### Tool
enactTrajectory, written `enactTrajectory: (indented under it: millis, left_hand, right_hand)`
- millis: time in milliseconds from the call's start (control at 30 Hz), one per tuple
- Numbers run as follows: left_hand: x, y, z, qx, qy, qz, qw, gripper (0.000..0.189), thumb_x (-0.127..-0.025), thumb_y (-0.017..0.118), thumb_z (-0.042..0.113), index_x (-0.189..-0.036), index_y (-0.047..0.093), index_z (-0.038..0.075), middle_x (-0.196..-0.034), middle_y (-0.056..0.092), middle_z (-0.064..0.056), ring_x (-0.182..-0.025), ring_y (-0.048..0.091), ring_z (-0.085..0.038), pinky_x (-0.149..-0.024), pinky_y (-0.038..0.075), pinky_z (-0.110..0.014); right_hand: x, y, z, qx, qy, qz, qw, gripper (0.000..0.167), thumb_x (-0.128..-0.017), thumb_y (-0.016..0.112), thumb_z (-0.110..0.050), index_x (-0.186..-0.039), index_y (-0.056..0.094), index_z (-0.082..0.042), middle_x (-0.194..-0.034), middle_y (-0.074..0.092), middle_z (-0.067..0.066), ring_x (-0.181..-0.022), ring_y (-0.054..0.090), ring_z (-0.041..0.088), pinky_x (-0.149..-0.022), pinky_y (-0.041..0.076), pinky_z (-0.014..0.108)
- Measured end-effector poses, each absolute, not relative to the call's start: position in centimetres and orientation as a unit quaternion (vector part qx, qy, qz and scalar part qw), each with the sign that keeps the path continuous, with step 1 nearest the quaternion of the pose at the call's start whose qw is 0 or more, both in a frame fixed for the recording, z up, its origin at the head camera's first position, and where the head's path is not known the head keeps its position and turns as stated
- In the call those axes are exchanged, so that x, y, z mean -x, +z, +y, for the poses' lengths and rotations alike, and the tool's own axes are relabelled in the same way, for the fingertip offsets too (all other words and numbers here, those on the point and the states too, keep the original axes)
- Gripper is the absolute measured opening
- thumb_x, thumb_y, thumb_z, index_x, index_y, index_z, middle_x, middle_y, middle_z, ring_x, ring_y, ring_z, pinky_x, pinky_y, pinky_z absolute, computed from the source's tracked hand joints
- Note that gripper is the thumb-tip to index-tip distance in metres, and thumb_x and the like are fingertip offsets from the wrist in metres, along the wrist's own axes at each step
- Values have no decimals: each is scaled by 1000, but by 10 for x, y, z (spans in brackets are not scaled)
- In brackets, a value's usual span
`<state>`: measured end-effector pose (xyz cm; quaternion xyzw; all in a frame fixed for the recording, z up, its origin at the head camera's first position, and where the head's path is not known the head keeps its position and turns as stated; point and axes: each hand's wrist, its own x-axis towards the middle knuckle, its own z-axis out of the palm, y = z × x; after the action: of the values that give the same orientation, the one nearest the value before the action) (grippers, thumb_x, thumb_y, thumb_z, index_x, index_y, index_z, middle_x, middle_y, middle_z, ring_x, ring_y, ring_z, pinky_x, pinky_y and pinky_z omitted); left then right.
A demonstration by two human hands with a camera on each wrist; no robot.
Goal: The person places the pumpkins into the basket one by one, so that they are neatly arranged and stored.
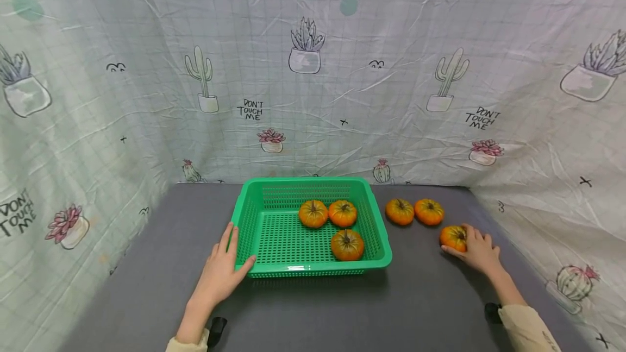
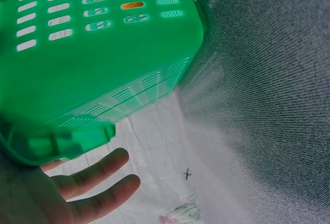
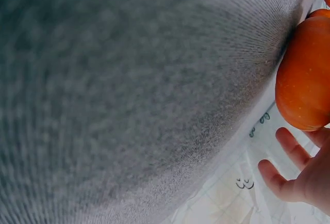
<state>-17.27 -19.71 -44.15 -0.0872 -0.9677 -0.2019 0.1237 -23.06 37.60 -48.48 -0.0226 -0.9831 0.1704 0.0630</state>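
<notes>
While the left hand rests on the green basket, fingers spread, the right hand pinches a pumpkin. Three more pumpkins inside btw.

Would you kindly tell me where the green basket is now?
In the head view, the green basket sits centrally, between the left hand at its left rim and two pumpkins beyond its right side.

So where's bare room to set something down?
Bare table: left of the left hand and in front of the green basket, whose left part is free. Three pumpkins crowd its right part; three more, one in the right hand, lie farther right.
</notes>
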Motion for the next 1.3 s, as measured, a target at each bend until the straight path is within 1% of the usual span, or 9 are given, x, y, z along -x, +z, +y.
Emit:
enactTrajectory:
  millis: [100,200,500,700,967,1300]
  left_hand:
    - [173,-442,-198,86,-205,-967,123,81,-86,50,48,-141,19,-2,-149,12,-18,-113,40,-43,-78,38,-56]
    - [174,-441,-199,85,-206,-967,123,81,-86,50,48,-141,19,-2,-148,11,-18,-114,40,-43,-78,38,-56]
    - [175,-440,-199,85,-207,-966,129,81,-86,52,46,-141,19,-3,-148,13,-19,-112,41,-42,-77,39,-55]
    - [175,-439,-198,86,-210,-965,130,80,-85,54,41,-141,19,-3,-148,12,-19,-112,40,-42,-78,38,-56]
    - [175,-440,-197,90,-211,-964,133,79,-86,51,45,-141,20,-2,-148,13,-18,-111,42,-40,-77,39,-54]
    - [173,-442,-197,90,-211,-965,125,80,-86,50,46,-141,18,-2,-149,11,-17,-115,40,-43,-78,39,-56]
  right_hand:
    - [234,-483,375,21,163,-984,73,86,-75,56,-61,-128,31,3,-120,38,32,-98,31,51,-69,25,64]
    - [237,-481,374,19,158,-984,85,85,-75,57,-61,-127,33,2,-118,40,31,-97,32,50,-69,26,63]
    - [237,-476,373,9,153,-982,111,84,-73,60,-60,-125,37,1,-115,43,29,-93,35,47,-66,27,57]
    - [235,-474,371,6,153,-980,128,82,-72,62,-59,-124,39,-1,-114,45,28,-91,36,43,-65,27,54]
    - [231,-469,362,-2,164,-975,149,82,-71,63,-59,-122,41,1,-113,46,26,-92,35,40,-66,25,50]
    - [224,-457,342,-34,177,-969,171,78,-70,66,-54,-121,43,0,-113,47,24,-91,36,38,-65,24,47]
